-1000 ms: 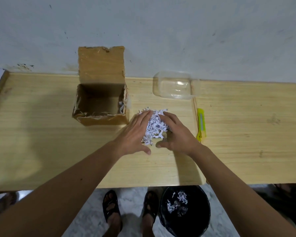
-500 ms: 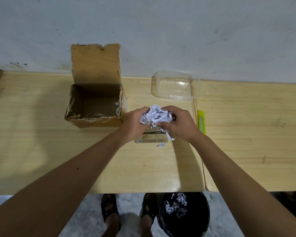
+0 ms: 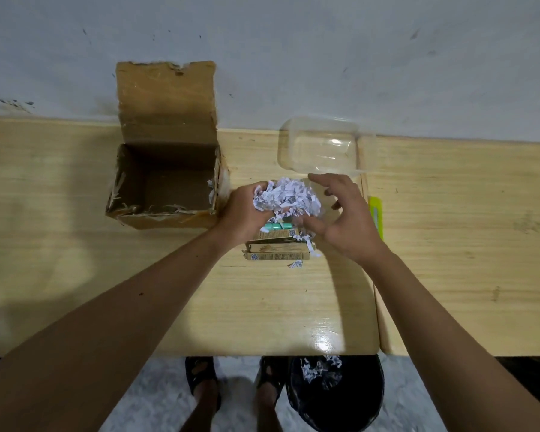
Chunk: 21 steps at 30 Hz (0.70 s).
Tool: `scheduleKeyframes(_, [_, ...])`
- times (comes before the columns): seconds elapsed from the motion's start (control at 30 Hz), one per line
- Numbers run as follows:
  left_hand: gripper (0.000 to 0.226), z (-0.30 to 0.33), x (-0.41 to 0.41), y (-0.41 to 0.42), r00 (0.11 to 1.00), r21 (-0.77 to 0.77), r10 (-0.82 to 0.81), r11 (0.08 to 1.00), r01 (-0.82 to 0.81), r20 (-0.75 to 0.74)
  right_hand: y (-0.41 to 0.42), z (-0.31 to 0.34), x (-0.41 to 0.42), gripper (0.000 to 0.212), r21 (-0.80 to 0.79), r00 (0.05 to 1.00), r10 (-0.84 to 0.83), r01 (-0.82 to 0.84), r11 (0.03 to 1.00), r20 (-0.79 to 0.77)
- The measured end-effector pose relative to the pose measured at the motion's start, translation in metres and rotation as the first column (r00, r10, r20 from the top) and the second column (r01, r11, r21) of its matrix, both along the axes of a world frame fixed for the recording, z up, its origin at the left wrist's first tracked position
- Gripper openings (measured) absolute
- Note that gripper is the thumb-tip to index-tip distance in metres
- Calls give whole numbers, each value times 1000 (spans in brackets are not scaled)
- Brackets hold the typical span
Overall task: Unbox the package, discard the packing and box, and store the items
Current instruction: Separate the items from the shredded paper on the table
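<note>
A wad of white shredded paper [image 3: 289, 198] is lifted above the table, gripped by my left hand [image 3: 247, 210]. My right hand [image 3: 345, 218] is beside the wad with its fingers spread, barely touching it. Under the wad lie several small brown item boxes [image 3: 278, 252] stacked flat, with a green item [image 3: 276, 226] on top. A few paper shreds [image 3: 295, 264] lie by the stack. The open cardboard box [image 3: 166, 182] stands left of my hands, its flap up against the wall, with only stray shreds inside.
A clear plastic container [image 3: 320, 148] sits behind my right hand. A yellow-green box cutter [image 3: 376, 213] lies to the right. A black bin [image 3: 335, 397] holding shreds stands on the floor below the table edge, beside two sandalled feet. The wall is close behind.
Both hands gathered the shredded paper and lifted it off the table, which uncovered the stacked item boxes. My right hand has now loosened and spread its fingers.
</note>
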<state>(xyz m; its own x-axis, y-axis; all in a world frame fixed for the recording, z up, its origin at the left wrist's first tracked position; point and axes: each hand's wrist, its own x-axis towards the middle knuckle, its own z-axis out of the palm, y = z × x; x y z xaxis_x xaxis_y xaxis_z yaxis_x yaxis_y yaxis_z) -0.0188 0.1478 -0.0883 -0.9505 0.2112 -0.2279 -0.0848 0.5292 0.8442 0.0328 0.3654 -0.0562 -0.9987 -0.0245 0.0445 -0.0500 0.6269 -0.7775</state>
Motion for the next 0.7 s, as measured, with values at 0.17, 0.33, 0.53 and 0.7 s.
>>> scheduleKeyframes(0.17, [52,0,-3,-2,1000,2,-5,1000,5,5,-9,16,19,24,-157,989,114,-127,979,-91])
scheduleKeyframes(0.33, [45,-1,-4,-4,1000,24,5,1000,-6,9,-21,-6,30,26,-2,944,330,-330,944,-6])
scheduleKeyframes(0.53, [50,-1,-5,-3,1000,34,-15,999,14,17,-13,-10,28,44,236,943,332,-325,916,13])
scheduleKeyframes(0.7, [53,6,1,3,999,73,-45,996,45,-1,-10,6,38,47,449,923,384,-330,830,-34])
